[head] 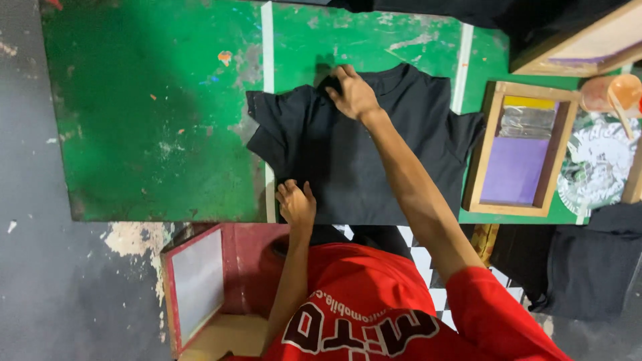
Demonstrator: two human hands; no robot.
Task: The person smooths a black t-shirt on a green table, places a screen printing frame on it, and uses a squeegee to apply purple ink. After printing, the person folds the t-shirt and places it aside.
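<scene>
Black T-shirt (374,157), shown spread flat on the worn green table (147,120), its hem at the near edge and its collar toward the far side, lying across a white painted stripe (267,40). The right hand (353,93) is laid near the collar with fingers curled over a raised fold of cloth; whether the fabric is pinched or merely pressed cannot be told. The left hand (296,202) is set on the near hem, fingers bent and resting on the fabric, with nothing seen to be lifted. The garment is judged light, soft and wholly limp: it would be expected to sag and crease wherever unsupported, and to drag rather than slide on the rough paint. Hold is best taken at two well-separated points, such as both shoulders or collar and hem, so that the cloth is kept taut. To the right, just beside one sleeve, a wooden printing frame (491,160) with a purple screen is seen, and a cup (612,93) stands beyond it.
</scene>
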